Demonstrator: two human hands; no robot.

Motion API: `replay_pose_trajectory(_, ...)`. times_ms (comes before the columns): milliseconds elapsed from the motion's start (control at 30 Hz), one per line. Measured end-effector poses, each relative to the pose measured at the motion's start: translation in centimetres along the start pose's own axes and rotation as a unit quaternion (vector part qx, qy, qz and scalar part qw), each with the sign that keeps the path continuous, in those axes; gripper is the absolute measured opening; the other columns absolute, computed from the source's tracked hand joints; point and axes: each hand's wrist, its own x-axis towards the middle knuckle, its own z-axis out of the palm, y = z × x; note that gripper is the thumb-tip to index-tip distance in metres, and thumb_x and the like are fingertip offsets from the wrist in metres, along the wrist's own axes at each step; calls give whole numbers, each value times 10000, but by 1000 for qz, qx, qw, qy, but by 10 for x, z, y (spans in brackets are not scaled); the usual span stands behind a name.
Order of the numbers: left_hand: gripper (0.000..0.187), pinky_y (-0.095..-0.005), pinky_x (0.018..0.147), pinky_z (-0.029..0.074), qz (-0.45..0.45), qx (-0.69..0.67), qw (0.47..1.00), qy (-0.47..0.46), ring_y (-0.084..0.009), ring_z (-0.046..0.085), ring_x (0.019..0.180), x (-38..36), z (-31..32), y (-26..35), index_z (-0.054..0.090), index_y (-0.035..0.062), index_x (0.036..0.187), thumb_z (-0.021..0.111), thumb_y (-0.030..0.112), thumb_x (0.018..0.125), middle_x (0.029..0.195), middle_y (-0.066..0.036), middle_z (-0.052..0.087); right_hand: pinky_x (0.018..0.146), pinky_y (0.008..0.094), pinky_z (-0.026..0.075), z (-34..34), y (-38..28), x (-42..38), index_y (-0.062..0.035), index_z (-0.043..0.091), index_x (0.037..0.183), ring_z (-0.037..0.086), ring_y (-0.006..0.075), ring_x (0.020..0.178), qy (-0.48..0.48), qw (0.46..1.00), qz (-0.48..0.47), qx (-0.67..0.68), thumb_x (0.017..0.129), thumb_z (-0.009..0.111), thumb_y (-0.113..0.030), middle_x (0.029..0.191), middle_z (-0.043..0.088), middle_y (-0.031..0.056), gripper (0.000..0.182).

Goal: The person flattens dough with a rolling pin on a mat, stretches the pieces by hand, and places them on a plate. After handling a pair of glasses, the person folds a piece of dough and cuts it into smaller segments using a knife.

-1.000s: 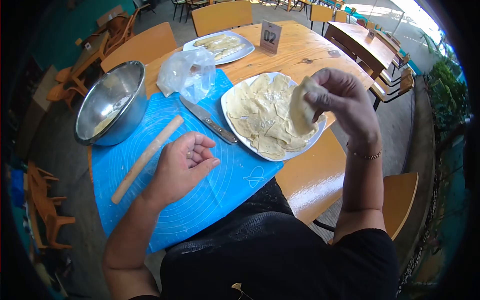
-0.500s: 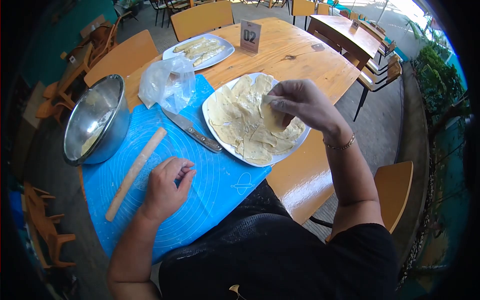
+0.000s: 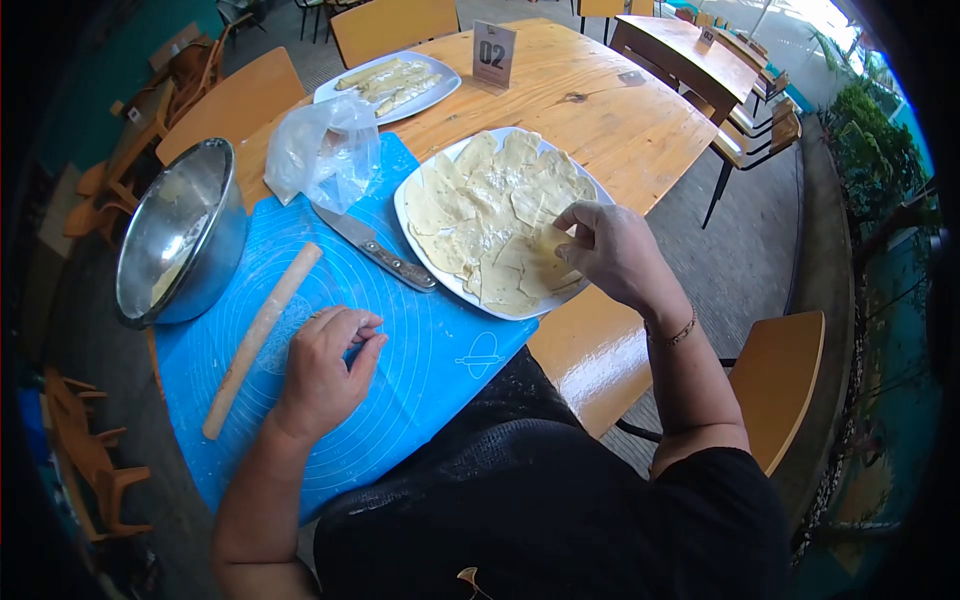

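My right hand (image 3: 618, 252) is at the right side of a white plate (image 3: 403, 215), its fingers pinched on a thin piece of dough (image 3: 549, 243). Flat, overlapping dough sheets (image 3: 480, 205) dusted with white powder cover most of this plate. My left hand (image 3: 332, 362) rests over the blue baking mat (image 3: 400, 385), loosely curled, the thumb a little apart from the fingers and nothing in it. Beside it lies a wooden rolling pin (image 3: 262, 340). A knife (image 3: 375, 248) with a dark handle lies between the mat's middle and the plate.
A metal bowl (image 3: 205, 250) stands tilted at the mat's left edge. Behind the knife sits a clear plastic bag (image 3: 322, 155). Farther back are a second plate (image 3: 452, 82) with dough strips and a number stand (image 3: 493, 55). Chairs surround the wooden table (image 3: 620, 130).
My right hand has come down and slightly right, lowering the dough piece toward the plate's right side. My left hand has hardly moved; the whole view has shifted slightly.
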Motion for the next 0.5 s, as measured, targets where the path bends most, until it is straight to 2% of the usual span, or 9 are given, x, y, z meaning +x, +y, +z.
replay_pose_trajectory(100, 129, -311, 661, 544, 10, 20, 1000, -5, -221, 681, 748, 0, 0, 1, 651, -20, 925, 709, -17, 811, 846, -134, 673, 625, 342, 499, -4, 9, -3, -7, 698, 983, 636, 206, 655, 24, 999, -10, -29, 775, 716, -86, 740, 663, 121, 223)
replay_pose_trajectory(167, 127, -313, 666, 546, 13, 23, 1000, -6, -223, 681, 752, 0, 0, 2, 650, -20, 925, 708, -16, 812, 848, -135, 674, 702, 386, 532, -7, 9, -1, -26, 706, 980, 692, 294, 775, -6, 999, 22, -34, 765, 720, -122, 840, 710, 169, 236)
replay_pose_trajectory(200, 125, -314, 671, 547, 15, 26, 1000, -7, -226, 681, 755, 0, 0, 3, 650, -20, 924, 707, -15, 813, 850, -136, 674, 702, 386, 532, -8, 10, -1, -26, 706, 980, 692, 294, 775, -6, 999, 20, -34, 765, 720, -122, 840, 710, 169, 236)
replay_pose_trajectory(300, 120, -385, 728, 522, -2, 0, 1000, 11, -289, 666, 780, -1, 2, 5, 640, 0, 902, 711, 2, 805, 833, -140, 673, 693, 360, 528, -8, 13, 1, -10, 698, 977, 684, 233, 735, -19, 999, 36, 0, 782, 730, -127, 799, 705, 134, 229)
replay_pose_trajectory(367, 113, -384, 748, 530, -25, -24, 999, 32, -271, 673, 787, 1, -1, 11, 641, -6, 902, 713, 10, 816, 834, -136, 673, 680, 305, 519, -7, 15, 5, 5, 690, 955, 649, 145, 724, -41, 982, 4, 184, 830, 725, -100, 784, 693, 62, 168)
replay_pose_trajectory(400, 108, -382, 768, 539, -47, -49, 996, 52, -253, 679, 793, 2, -4, 14, 643, -11, 902, 715, 18, 827, 834, -131, 673, 680, 305, 519, -9, 10, 5, 5, 690, 955, 649, 145, 724, -43, 982, 2, 185, 830, 725, -100, 784, 693, 62, 168)
replay_pose_trajectory(433, 108, -382, 768, 539, -52, -46, 996, 55, -253, 679, 793, 3, -8, 17, 643, -11, 902, 715, 18, 827, 834, -131, 673, 671, 275, 506, -13, -2, 5, 4, 689, 946, 628, 110, 729, -86, 950, -21, 299, 854, 712, -82, 789, 681, 34, 128)
replay_pose_trajectory(467, 201, -375, 829, 530, -73, -122, 988, 64, -237, 674, 874, 5, -13, 19, 633, -20, 989, 736, 48, 830, 911, -133, 673, 662, 245, 493, -18, -15, 6, 2, 687, 936, 607, 76, 735, -130, 903, -45, 406, 877, 700, -63, 794, 669, 6, 88)
replay_pose_trajectory(500, 297, -367, 890, 521, -94, -195, 973, 77, -220, 668, 954, 7, -18, 21, 623, -29, 1077, 756, 77, 833, 988, -134, 674, 662, 245, 493, -20, -30, 7, 2, 687, 936, 607, 76, 735, -140, 901, -52, 407, 877, 700, -63, 794, 669, 6, 88)
